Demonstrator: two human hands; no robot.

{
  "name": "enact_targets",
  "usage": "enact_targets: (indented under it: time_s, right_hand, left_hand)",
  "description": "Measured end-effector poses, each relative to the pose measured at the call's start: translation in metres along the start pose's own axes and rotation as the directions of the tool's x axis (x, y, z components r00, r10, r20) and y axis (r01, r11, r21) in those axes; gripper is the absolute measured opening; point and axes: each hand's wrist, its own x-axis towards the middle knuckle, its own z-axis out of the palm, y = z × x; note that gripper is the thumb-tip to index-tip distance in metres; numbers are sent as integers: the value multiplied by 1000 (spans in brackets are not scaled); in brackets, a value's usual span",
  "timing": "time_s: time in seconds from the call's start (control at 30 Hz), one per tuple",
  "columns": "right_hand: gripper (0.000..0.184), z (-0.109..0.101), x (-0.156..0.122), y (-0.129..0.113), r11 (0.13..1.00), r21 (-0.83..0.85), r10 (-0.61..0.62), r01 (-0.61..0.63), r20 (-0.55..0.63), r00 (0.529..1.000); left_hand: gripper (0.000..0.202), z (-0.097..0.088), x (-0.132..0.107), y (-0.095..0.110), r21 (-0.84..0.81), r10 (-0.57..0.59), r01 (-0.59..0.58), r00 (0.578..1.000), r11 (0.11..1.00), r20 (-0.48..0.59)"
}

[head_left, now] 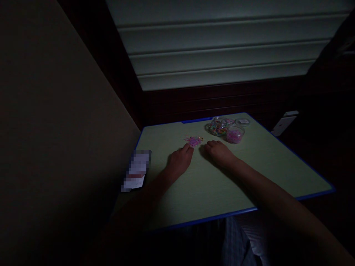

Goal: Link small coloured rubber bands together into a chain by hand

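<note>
Left hand (179,161) loosely curled, fingertips at loose pink rubber-band cluster (193,141) on pale green tabletop (205,188); right hand (219,153) loosely curled, nothing pinched, just beside it.

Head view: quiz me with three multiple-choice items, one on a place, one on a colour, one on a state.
1. Where are the loose pink rubber bands?
A. On the floor
B. On the desktop
C. Inside a drawer

2. What colour are the bands in the nearer clear tub?
A. Pink
B. Green
C. White

3. What is the right hand doing?
A. Lifting the tub
B. Raised high above the desk
C. Resting on the desktop

1 B: they lie by the left hand's fingertips.
2 A: pink fills the tub.
3 C: it lies on the surface, holding nothing visible.
</note>
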Motion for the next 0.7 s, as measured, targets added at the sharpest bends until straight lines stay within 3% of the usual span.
enact_targets:
  time_s: [0.1, 0.2, 0.27, 0.4, 0.7]
  right_hand:
    - [19, -7, -3, 11, 999, 9, 35, -36, 27, 999]
    - [23, -18, -10, 33, 983, 13, 183, -183, -33, 982]
    - [25, -25, -16, 49, 941, -23, 332, -338, -143, 932]
    - [26, -28, -25, 71, 856, -83, 475, -511, -266, 839]
    - [26, -26, -29, 78, 810, -125, 525, -573, -281, 803]
  left_hand:
    - [29, 1, 0, -1, 6, 7, -7, 1000, 1000, -2]
    - [30, 1, 0, -1, 14, 12, -12, 1000, 1000, 1]
    - [30, 0, 0, 0, 18, 11, -11, 1000, 1000, 4]
    - [28, -2, 0, 1, 24, 11, -12, 1000, 1000, 16]
    - [32, 1, 0, -1, 11, 13, -14, 1000, 1000, 5]
